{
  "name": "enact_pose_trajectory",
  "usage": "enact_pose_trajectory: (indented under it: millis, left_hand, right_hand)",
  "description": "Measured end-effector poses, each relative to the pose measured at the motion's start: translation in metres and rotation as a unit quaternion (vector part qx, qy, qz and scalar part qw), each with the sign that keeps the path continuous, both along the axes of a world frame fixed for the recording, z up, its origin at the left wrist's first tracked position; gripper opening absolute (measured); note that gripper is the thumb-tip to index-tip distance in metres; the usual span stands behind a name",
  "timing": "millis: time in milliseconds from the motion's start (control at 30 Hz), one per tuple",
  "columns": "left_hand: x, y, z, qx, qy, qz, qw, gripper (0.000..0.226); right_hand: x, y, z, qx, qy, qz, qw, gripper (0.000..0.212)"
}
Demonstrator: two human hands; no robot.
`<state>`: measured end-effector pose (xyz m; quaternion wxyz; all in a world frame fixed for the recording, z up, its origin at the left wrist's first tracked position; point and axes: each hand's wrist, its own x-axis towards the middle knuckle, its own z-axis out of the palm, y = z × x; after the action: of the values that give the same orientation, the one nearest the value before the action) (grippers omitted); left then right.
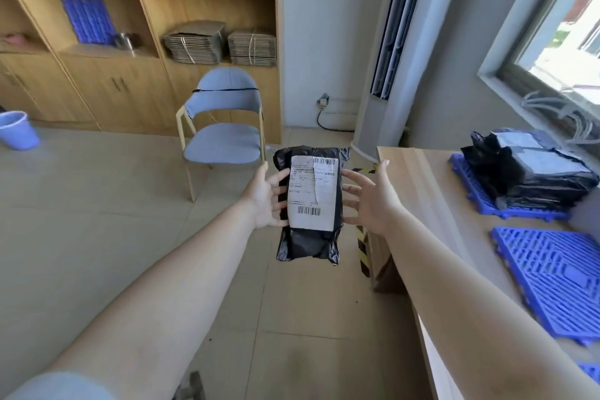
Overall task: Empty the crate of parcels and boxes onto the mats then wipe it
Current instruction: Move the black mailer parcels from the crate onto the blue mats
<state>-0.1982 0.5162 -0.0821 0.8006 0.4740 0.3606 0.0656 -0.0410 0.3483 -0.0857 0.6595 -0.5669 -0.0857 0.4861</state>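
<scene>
**Parcel held between two hands, left of the table**

Both arms were stretched forward, forearms bare, with a pale sleeve edge seen at the lower left corner. A black parcel [310, 203] with a white label was held upright in the air between the hands, over the floor just left of the table [431, 191]. The left hand [268, 198] was set against the parcel's left edge, palm turned inward, fingers spread and reaching behind the bag; the right hand [370, 196] was set likewise against the right edge, thumb raised. Whether the fingers were curled round the bag or merely pressed flat on it could not be told, since their tips were hidden behind it.

On the table, at its far end, a stack of black parcels [526, 172] was seen lying on a blue mat [467, 178]. A second mat [552, 276] lay nearer, bare, and the corner of a third [589, 372] was cut off by the frame's edge. The label's print was too small to read. The crate was not in view.
</scene>
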Motion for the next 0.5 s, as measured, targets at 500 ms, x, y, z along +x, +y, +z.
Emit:
enact_pose_trajectory:
  millis: [500]
  left_hand:
    - [0.276,0.192,-0.003,-0.015,-0.040,-0.075,0.996,0.067]
  right_hand:
    - [0.240,0.170,0.002,0.037,0.006,-0.106,0.994,0.086]
